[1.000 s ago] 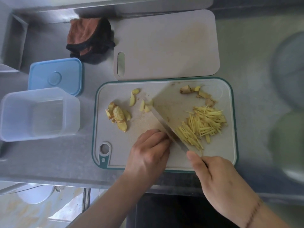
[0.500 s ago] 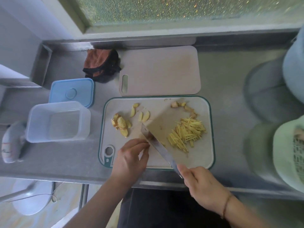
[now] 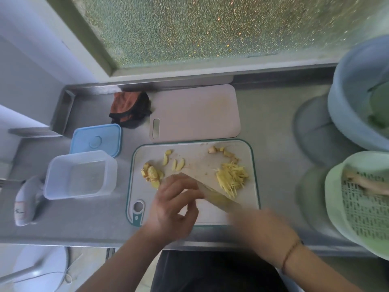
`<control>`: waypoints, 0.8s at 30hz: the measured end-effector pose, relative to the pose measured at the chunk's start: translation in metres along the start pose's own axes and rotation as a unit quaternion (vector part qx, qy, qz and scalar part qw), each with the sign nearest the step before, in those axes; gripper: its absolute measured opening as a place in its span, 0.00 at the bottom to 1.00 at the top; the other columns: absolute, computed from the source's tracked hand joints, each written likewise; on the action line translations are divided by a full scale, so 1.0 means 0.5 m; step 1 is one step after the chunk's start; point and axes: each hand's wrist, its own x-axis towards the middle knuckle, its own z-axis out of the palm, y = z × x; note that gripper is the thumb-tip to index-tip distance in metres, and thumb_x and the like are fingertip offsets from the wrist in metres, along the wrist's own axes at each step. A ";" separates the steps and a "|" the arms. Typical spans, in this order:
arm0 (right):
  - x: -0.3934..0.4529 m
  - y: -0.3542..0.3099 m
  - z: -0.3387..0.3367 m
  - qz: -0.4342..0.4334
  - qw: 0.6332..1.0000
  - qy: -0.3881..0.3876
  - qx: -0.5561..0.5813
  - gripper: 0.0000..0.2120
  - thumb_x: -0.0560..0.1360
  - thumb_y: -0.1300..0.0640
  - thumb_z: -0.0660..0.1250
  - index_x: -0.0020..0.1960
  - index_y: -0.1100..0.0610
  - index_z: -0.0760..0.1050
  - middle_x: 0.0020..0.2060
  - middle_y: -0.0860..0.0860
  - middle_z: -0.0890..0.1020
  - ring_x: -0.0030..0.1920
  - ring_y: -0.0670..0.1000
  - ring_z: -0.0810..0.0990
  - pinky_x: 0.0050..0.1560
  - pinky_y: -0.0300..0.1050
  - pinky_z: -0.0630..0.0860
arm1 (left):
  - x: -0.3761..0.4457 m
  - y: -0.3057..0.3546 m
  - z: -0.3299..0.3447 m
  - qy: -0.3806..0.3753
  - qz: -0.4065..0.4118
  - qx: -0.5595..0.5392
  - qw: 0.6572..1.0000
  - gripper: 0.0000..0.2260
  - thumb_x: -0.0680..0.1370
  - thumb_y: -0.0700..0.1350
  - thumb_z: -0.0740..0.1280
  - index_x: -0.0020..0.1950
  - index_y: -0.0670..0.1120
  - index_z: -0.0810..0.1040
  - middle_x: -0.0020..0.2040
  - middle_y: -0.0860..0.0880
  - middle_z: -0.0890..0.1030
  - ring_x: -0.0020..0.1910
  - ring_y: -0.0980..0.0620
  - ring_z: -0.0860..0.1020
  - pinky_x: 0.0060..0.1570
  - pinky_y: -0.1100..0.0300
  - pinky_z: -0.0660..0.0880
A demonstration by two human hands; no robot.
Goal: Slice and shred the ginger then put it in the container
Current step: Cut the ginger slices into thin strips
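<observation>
1. One view only, from a head-worn wide-angle camera; it looks forward and steeply down onto the steel surface [image 3: 273,133].
2. It sits close above the cutting board [image 3: 195,163], near the frame's middle; the frosted window [image 3: 210,28] fills the top; straight edges bow toward the frame's borders.

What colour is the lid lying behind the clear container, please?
Light blue; the lid shows best in the head view.

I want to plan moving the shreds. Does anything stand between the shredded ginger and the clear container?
Yes. On the green-edged board, the left hand, the knife blade and the unshredded slices lie between the shredded ginger and the open clear container.
</observation>
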 end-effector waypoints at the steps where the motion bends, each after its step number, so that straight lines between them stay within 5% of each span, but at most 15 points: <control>1: -0.003 0.000 -0.002 -0.009 0.998 0.015 -0.059 0.33 0.69 0.28 0.35 0.42 0.48 0.69 0.34 0.47 0.75 0.34 0.45 0.76 0.38 0.41 0.76 | 0.007 0.004 0.003 -0.066 0.004 0.001 0.998 0.08 0.71 0.35 0.67 0.45 0.44 0.83 0.45 0.49 0.82 0.47 0.50 0.79 0.51 0.57 0.76; 5: 0.005 0.007 -0.003 -0.017 0.984 0.031 -0.174 0.38 0.67 0.28 0.31 0.51 0.51 0.70 0.39 0.47 0.76 0.38 0.49 0.78 0.41 0.44 0.77 | 0.027 0.011 0.038 -0.242 -0.034 0.046 0.969 0.06 0.75 0.48 0.67 0.42 0.51 0.83 0.43 0.57 0.81 0.45 0.56 0.77 0.50 0.54 0.75; 9: 0.002 0.007 -0.004 -0.030 0.977 0.044 -0.206 0.31 0.75 0.29 0.41 0.50 0.52 0.70 0.41 0.49 0.79 0.40 0.50 0.81 0.40 0.44 0.77 | 0.042 0.006 0.074 -0.237 -0.093 0.056 0.965 0.13 0.78 0.54 0.63 0.44 0.50 0.83 0.43 0.56 0.80 0.42 0.57 0.73 0.47 0.60 0.72; 13: -0.004 0.006 -0.013 -0.041 0.974 0.069 -0.212 0.30 0.76 0.31 0.43 0.51 0.53 0.71 0.39 0.49 0.77 0.41 0.51 0.81 0.39 0.45 0.76 | 0.057 0.002 0.087 -0.260 -0.128 0.045 0.956 0.16 0.79 0.55 0.60 0.49 0.48 0.85 0.47 0.53 0.81 0.46 0.56 0.75 0.53 0.56 0.76; 17: -0.010 0.005 -0.013 -0.065 0.969 0.077 -0.226 0.28 0.76 0.31 0.42 0.47 0.52 0.67 0.39 0.50 0.77 0.44 0.53 0.82 0.34 0.44 0.68 | 0.053 0.003 0.093 -0.240 -0.118 0.047 0.962 0.10 0.80 0.48 0.66 0.54 0.45 0.85 0.52 0.50 0.83 0.51 0.53 0.79 0.56 0.61 0.76; 20: -0.015 0.003 -0.019 -0.069 0.965 0.066 -0.243 0.27 0.77 0.32 0.43 0.48 0.53 0.67 0.46 0.52 0.82 0.46 0.54 0.82 0.30 0.43 0.63 | 0.055 0.012 0.106 -0.199 -0.097 0.045 0.974 0.05 0.76 0.40 0.71 0.49 0.44 0.86 0.50 0.48 0.84 0.48 0.50 0.81 0.52 0.62 0.77; 24: -0.014 0.000 -0.020 -0.082 0.962 0.055 -0.254 0.27 0.78 0.32 0.44 0.50 0.53 0.68 0.48 0.52 0.82 0.47 0.54 0.82 0.36 0.45 0.67 | 0.067 0.008 0.137 -0.206 -0.061 0.094 0.972 0.05 0.74 0.44 0.70 0.41 0.47 0.86 0.43 0.51 0.84 0.41 0.47 0.80 0.44 0.54 0.80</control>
